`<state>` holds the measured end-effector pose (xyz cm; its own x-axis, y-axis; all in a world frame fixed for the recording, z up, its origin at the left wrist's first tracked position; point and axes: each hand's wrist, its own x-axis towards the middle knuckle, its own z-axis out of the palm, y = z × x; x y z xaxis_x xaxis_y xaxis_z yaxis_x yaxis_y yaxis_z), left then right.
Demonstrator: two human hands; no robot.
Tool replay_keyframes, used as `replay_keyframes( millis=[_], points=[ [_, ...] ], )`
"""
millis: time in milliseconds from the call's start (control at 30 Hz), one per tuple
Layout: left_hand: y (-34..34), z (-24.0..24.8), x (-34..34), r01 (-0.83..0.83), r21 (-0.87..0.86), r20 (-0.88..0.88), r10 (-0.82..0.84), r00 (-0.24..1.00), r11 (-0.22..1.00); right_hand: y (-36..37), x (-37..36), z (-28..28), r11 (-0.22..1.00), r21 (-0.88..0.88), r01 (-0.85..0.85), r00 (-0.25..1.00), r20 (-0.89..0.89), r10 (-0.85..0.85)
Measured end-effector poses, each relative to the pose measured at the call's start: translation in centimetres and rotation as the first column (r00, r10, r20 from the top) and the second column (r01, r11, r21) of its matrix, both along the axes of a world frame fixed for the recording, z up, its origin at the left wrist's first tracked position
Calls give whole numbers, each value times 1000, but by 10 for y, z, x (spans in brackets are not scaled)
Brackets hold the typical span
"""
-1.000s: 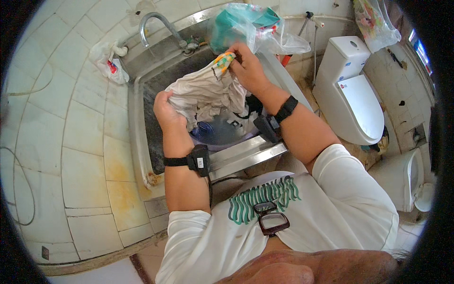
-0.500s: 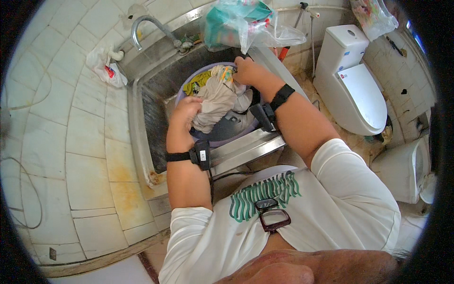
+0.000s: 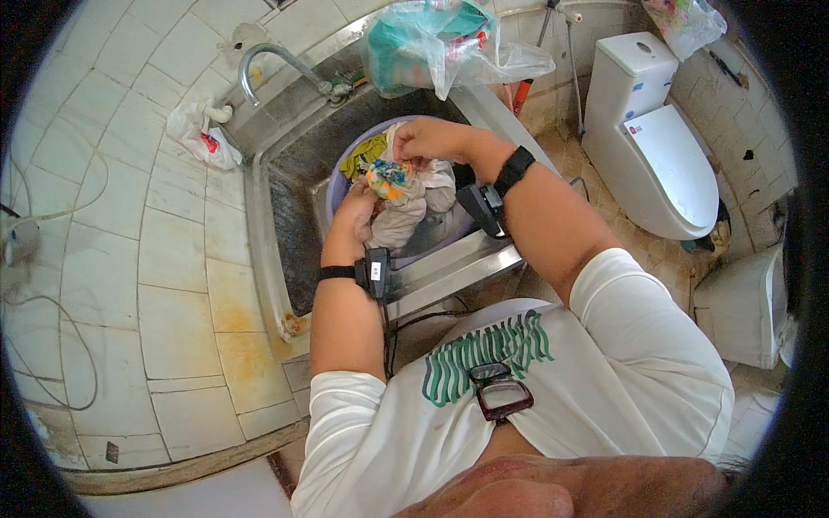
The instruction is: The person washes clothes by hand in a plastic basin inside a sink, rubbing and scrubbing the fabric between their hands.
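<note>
A pale wet garment point(image 3: 399, 217) with a bright blue, orange and yellow print is bunched up over a light purple basin point(image 3: 332, 195) in the metal sink. My left hand point(image 3: 354, 214) is closed on its left side, fingers partly hidden by the folds. At the far side, my right hand point(image 3: 430, 142) pinches the cloth's upper edge with curled fingers. Beside it in the basin lies a yellow-green cloth point(image 3: 361, 157). Whitish cloth point(image 3: 440, 186) shows below my right hand, and greyish water or fabric, I cannot tell which, fills the near part.
A curved metal faucet point(image 3: 275, 50) rises behind the sink point(image 3: 264, 250). Clear and teal plastic bags point(image 3: 423, 43) sit on the sink's back right ledge. On the left wall hangs a white bag point(image 3: 200, 136). To the right stand a white toilet point(image 3: 669, 164) and a white bin point(image 3: 738, 302).
My right hand has come nearer and left, gripping the garment's edge. The colourful print has turned up into the middle between my hands, and the cloth is more gathered.
</note>
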<state>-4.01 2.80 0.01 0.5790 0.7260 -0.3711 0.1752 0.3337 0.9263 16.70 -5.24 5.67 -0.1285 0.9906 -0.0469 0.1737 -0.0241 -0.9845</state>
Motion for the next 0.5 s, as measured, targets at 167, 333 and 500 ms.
replay_keyframes(
  millis=[167, 333, 500],
  points=[
    [20, -20, -5, 57, -172, -43, -65, 997, 984, 8, 1, -12, 999, -41, 8, 986, 167, -1],
    [-14, 5, 10, 104, 41, -344, -84, 935, 994, 7, 2, -14, 975, -102, 199, 842, 526, -117],
    [-6, -1, 7, 246, 181, -400, -157, 903, 952, -1, 1, -8, 946, -159, 281, 769, 628, -122]
  ],
)
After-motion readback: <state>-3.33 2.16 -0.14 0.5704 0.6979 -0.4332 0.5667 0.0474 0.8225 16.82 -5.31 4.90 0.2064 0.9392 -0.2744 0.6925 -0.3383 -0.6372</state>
